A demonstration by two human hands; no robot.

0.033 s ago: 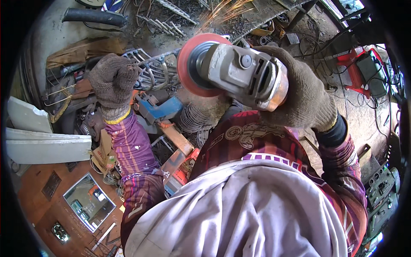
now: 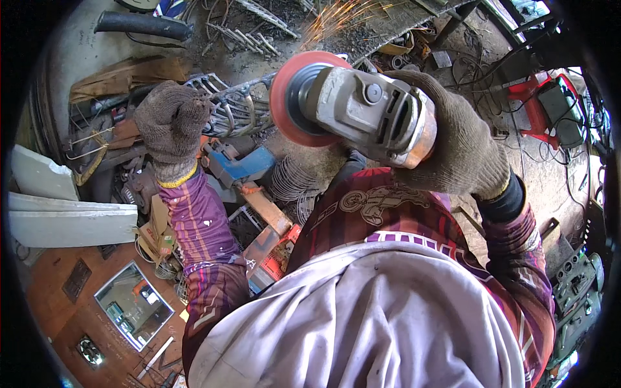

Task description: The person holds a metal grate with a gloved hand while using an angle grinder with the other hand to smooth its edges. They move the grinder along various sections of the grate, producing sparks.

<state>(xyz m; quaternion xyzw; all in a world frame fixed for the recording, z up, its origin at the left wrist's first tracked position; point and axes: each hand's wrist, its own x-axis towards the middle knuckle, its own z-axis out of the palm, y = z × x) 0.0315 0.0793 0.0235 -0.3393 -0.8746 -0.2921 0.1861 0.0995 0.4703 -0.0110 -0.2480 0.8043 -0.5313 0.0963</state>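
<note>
My right hand (image 2: 462, 139), in a brown knitted glove, is wrapped round the body of a grey angle grinder (image 2: 356, 107). Its red disc (image 2: 284, 97) faces left, up against the right end of a frame of welded metal rods (image 2: 240, 111); the exact contact is hidden behind the disc. My left hand (image 2: 169, 123), gloved alike, is closed on the left part of that frame, its fingers curled in a fist. Orange sparks (image 2: 339, 22) fly away beyond the disc.
Wire coils (image 2: 294, 184), a blue metal piece (image 2: 249, 166) and scrap lie below the frame. White boards (image 2: 71, 223) stand at left, above a brown panel (image 2: 71, 317). A red stand (image 2: 533, 110) with cables is at right, near an open green toolbox (image 2: 576, 310).
The grinder and its disc have shifted very slightly to the right. The sparks look a little brighter and wider. My left hand keeps its place.
</note>
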